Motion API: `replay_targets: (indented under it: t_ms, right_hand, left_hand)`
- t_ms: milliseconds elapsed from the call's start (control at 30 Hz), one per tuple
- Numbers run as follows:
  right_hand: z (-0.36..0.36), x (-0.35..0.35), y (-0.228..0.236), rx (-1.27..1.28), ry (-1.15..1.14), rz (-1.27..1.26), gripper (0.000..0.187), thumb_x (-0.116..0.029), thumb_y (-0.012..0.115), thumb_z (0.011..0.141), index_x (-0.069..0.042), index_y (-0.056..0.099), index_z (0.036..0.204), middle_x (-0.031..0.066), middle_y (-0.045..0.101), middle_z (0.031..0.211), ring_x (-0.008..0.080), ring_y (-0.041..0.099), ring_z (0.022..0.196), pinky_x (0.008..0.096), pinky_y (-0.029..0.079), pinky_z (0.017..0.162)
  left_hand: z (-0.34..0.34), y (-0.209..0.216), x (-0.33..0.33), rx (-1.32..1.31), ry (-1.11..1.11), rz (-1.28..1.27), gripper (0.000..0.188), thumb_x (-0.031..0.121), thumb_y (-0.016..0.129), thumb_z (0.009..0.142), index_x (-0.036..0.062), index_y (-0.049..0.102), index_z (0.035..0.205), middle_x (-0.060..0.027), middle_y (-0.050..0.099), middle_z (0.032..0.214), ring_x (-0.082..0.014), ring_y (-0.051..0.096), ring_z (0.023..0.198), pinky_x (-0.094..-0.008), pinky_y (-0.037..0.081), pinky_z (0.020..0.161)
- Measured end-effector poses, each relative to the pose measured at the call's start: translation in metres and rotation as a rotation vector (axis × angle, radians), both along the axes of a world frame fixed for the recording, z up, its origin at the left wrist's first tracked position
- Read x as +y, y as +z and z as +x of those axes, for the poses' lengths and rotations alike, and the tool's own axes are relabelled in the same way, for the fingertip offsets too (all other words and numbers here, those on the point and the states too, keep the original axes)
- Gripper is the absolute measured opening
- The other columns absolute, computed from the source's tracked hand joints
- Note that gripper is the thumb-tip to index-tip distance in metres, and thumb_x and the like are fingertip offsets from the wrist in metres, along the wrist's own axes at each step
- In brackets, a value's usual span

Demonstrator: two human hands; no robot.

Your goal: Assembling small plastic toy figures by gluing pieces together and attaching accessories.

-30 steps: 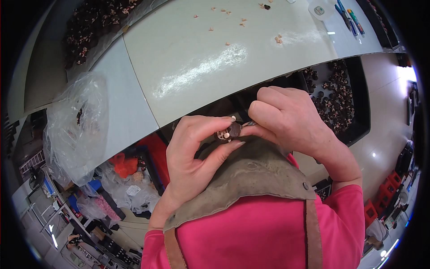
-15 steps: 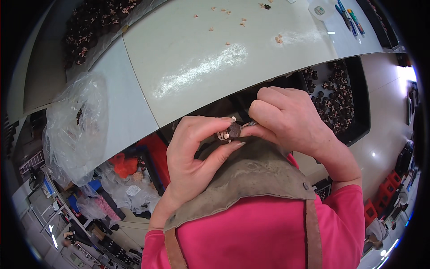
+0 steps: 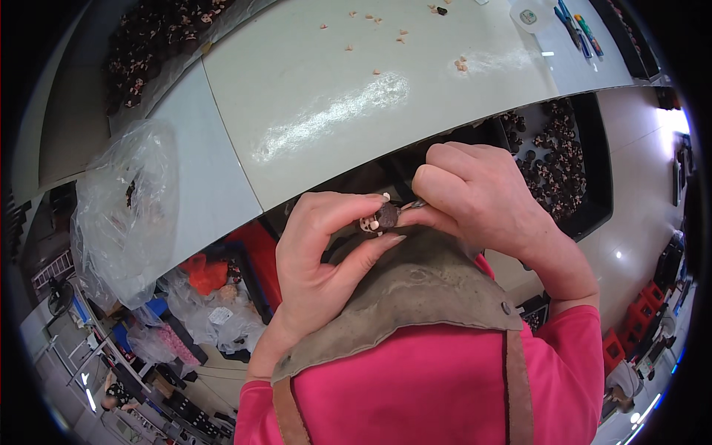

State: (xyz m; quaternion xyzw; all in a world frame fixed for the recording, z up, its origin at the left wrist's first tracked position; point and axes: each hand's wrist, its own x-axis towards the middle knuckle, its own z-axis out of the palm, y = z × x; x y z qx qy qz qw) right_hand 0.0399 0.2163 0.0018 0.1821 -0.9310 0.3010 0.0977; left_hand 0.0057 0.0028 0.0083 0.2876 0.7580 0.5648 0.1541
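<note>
A small dark-brown and pale-pink figurine (image 3: 388,216) is pinched between the thumb and fingertips of my left hand (image 3: 320,248). Its rounded brown part faces up, with pale pieces sticking out at the side. My right hand (image 3: 475,194) is closed close against the figurine's right side. A thin greyish, shiny bit shows at its fingertips, too small and too covered to name. Both hands are just above the brown apron (image 3: 415,297), in front of the table edge.
On the pale table (image 3: 311,89) lie scattered small pink pieces (image 3: 461,64) and several pens (image 3: 578,33). A black tray (image 3: 599,163) of similar figurines is at the right, with a heap of them (image 3: 159,44) far left. A clear plastic bag (image 3: 126,215) hangs over the left edge.
Both hands and the figurine hold nearly the same place; any shift is very slight. In the far lower-left background, a person has come more plainly into view.
</note>
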Motion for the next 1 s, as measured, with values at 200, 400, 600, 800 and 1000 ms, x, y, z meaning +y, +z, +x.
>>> replay_targets:
  t_ms: [200, 400, 600, 800, 1000]
  right_hand:
    - [-0.0009, -0.0002, -0.0001, 0.027, 0.022, -0.002, 0.04, -0.036, 0.071, 0.074, -0.008, 0.042, 0.07, 0.006, 0.041, 0.065, 0.0243, 0.048, 0.057, 0.0345, 0.04, 0.048]
    - [0.0005, -0.0015, -0.0007, -0.01, -0.004, -0.023, 0.04, -0.036, 0.07, 0.075, -0.008, 0.043, 0.07, 0.0059, 0.042, 0.065, 0.0244, 0.048, 0.056, 0.0343, 0.04, 0.048]
    - [0.0002, -0.0016, -0.0015, -0.015, -0.005, -0.03, 0.04, -0.036, 0.07, 0.076, -0.008, 0.043, 0.071, 0.006, 0.043, 0.065, 0.0247, 0.049, 0.056, 0.0344, 0.04, 0.048]
    - [-0.0005, -0.0011, -0.0006, 0.009, 0.022, -0.014, 0.039, -0.036, 0.071, 0.075, -0.008, 0.044, 0.071, 0.0057, 0.043, 0.065, 0.0244, 0.05, 0.057, 0.034, 0.04, 0.048]
    - [0.0003, -0.0013, -0.0007, -0.002, 0.006, -0.014, 0.04, -0.037, 0.071, 0.074, -0.008, 0.044, 0.07, 0.0058, 0.042, 0.065, 0.0244, 0.049, 0.056, 0.0343, 0.04, 0.048]
  left_hand:
    - [0.0001, -0.0008, -0.0004, -0.025, -0.001, 0.005, 0.042, -0.009, 0.073, 0.072, 0.0018, 0.056, 0.109, -0.0091, 0.056, 0.106, -0.0163, 0.058, 0.095, -0.0279, 0.047, 0.084]
    - [0.0043, -0.0059, 0.0013, -0.224, 0.032, 0.143, 0.042, -0.011, 0.071, 0.074, 0.0012, 0.053, 0.111, -0.0096, 0.056, 0.107, -0.0183, 0.06, 0.1, -0.0293, 0.048, 0.087]
    - [0.0039, -0.0063, 0.0011, -0.195, 0.026, 0.123, 0.042, -0.012, 0.07, 0.075, 0.0012, 0.052, 0.11, -0.0101, 0.055, 0.108, -0.0192, 0.061, 0.1, -0.0291, 0.048, 0.087]
    - [0.003, -0.0055, 0.0007, -0.163, 0.022, 0.097, 0.042, -0.011, 0.07, 0.075, 0.0014, 0.052, 0.11, -0.0101, 0.056, 0.107, -0.019, 0.061, 0.099, -0.0293, 0.048, 0.087]
    - [0.0024, -0.0061, -0.001, -0.11, 0.012, 0.067, 0.042, -0.011, 0.071, 0.074, 0.0018, 0.054, 0.11, -0.0102, 0.056, 0.107, -0.0193, 0.061, 0.099, -0.0292, 0.048, 0.086]
